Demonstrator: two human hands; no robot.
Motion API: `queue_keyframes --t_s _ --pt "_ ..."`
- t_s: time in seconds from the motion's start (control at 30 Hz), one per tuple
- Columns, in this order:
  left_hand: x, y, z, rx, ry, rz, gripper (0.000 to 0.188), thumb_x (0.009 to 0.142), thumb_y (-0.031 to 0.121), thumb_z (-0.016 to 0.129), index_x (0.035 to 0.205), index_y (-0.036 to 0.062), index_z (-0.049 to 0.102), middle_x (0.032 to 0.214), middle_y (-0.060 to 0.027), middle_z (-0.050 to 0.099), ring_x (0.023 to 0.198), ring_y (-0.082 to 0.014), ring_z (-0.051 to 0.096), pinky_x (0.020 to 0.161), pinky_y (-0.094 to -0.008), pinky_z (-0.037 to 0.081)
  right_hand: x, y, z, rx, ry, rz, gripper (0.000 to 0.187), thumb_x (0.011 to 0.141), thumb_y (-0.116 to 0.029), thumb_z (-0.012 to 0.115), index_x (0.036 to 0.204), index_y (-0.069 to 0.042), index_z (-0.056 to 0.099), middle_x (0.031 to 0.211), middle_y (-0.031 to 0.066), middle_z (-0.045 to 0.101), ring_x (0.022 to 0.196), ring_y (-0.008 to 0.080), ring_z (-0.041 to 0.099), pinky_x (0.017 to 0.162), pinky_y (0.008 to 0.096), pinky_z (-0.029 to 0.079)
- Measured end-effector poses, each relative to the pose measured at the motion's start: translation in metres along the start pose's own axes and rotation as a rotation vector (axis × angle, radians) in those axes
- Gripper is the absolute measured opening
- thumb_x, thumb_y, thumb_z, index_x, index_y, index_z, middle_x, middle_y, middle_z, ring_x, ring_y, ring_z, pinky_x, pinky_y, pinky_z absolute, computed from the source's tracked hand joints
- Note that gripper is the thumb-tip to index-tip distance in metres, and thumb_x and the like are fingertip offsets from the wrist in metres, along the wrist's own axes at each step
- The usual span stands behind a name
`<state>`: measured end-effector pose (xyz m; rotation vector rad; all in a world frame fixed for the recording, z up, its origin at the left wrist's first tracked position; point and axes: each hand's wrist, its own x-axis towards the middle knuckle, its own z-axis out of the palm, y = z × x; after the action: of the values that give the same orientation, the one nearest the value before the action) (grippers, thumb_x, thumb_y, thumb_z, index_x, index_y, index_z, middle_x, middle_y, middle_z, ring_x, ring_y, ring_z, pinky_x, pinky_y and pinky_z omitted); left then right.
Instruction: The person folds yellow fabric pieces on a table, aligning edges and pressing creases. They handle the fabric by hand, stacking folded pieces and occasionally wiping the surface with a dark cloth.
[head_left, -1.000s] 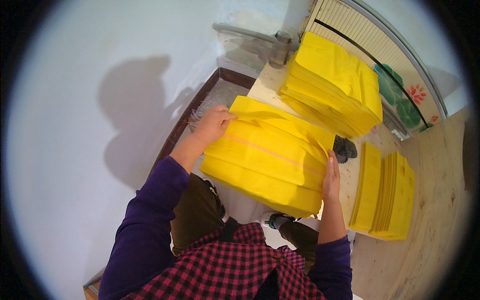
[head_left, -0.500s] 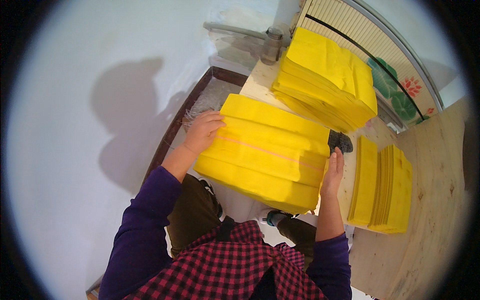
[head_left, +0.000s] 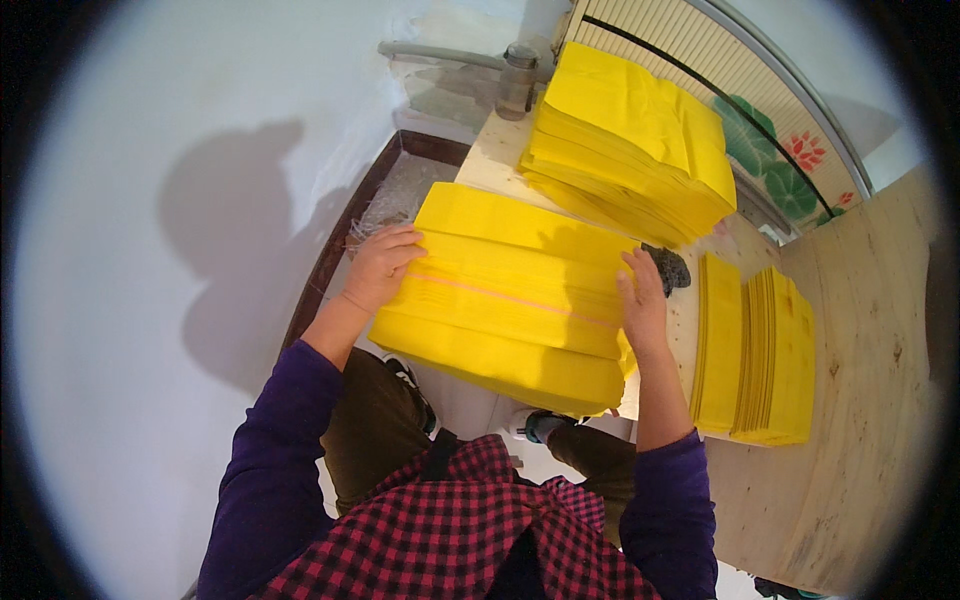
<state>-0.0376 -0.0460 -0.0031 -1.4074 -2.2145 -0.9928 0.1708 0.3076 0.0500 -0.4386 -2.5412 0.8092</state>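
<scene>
A thick stack of folded yellow cloth-like sheets (head_left: 510, 300) lies in front of me, a thin pink band or line running across its top. My left hand (head_left: 383, 268) holds the stack's left end, fingers over the upper edge; the thumb side is partly hidden. At the right end, my right hand (head_left: 645, 303) rests against the stack with its fingers stretched and slightly apart. A dark grey crumpled item (head_left: 667, 270) sits just beyond the right fingertips.
Behind stands a taller yellow pile (head_left: 630, 140) on the wooden table (head_left: 850, 400), beside a clear jar (head_left: 517, 82). Smaller yellow stacks (head_left: 775, 355) stand to the right. Bubble wrap (head_left: 395, 195) lies by the dark wooden edge (head_left: 335, 250) along the left wall.
My right hand has moved up along the stack's right end, its fingers now bent over the edge area. The whole scene has shifted slightly left in view; my left hand stays on the left end.
</scene>
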Motion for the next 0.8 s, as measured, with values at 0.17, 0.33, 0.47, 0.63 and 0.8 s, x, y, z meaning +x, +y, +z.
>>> queue_keyframes --t_s 0.17,0.33,0.47,0.63,0.8 --pt "-0.002 -0.001 0.001 -0.008 0.004 -0.001 0.028 0.07 -0.009 0.056 0.091 0.0041 0.068 0.111 -0.0109 0.065 0.113 -0.0301 0.057 0.098 -0.0421 0.044 -0.001 -0.018 0.021 -0.384 -0.125 -0.171 0.047 0.092 -0.03 0.055 0.13 -0.004 0.05 0.143 0.0202 0.04 0.135 0.0361 0.032 0.112 0.0469 0.023" --pt "-0.001 0.012 -0.014 0.032 -0.066 -0.045 0.031 0.068 -0.006 0.054 0.093 0.0051 0.068 0.112 -0.0114 0.065 0.115 -0.0302 0.056 0.102 -0.0438 0.039 -0.016 -0.02 0.036 -0.396 -0.166 -0.084 0.052 0.092 -0.033 0.054 0.133 -0.002 0.046 0.143 0.0196 0.039 0.136 0.0357 0.031 0.113 0.0491 0.021" --pt "0.016 0.03 -0.028 0.085 -0.001 -0.022 0.021 0.075 0.004 0.059 0.094 0.006 0.068 0.109 -0.011 0.065 0.115 -0.0289 0.055 0.105 -0.0468 0.036 -0.023 -0.015 0.042 -0.38 -0.142 -0.073 0.054 0.092 -0.033 0.055 0.135 -0.003 0.044 0.144 0.0189 0.038 0.137 0.0344 0.03 0.113 0.0493 0.019" --pt "0.043 0.082 0.01 0.007 -0.044 -0.203 0.035 0.089 0.021 0.057 0.121 0.0057 0.059 0.13 -0.0144 0.055 0.13 -0.0305 0.042 0.112 -0.0472 0.023 -0.025 -0.01 0.045 -0.393 -0.132 -0.084 0.055 0.091 -0.032 0.055 0.137 -0.004 0.043 0.145 0.0179 0.037 0.138 0.0331 0.029 0.114 0.0481 0.018" --pt "0.054 0.122 0.061 0.136 -0.363 -0.391 0.064 0.095 0.04 0.046 0.145 0.0044 0.029 0.153 -0.0162 0.024 0.144 -0.029 0.016 0.117 -0.0452 0.01 -0.025 -0.01 0.045 -0.414 -0.147 -0.089 0.055 0.092 -0.033 0.054 0.138 -0.004 0.042 0.146 0.018 0.036 0.139 0.0325 0.028 0.114 0.0478 0.017"
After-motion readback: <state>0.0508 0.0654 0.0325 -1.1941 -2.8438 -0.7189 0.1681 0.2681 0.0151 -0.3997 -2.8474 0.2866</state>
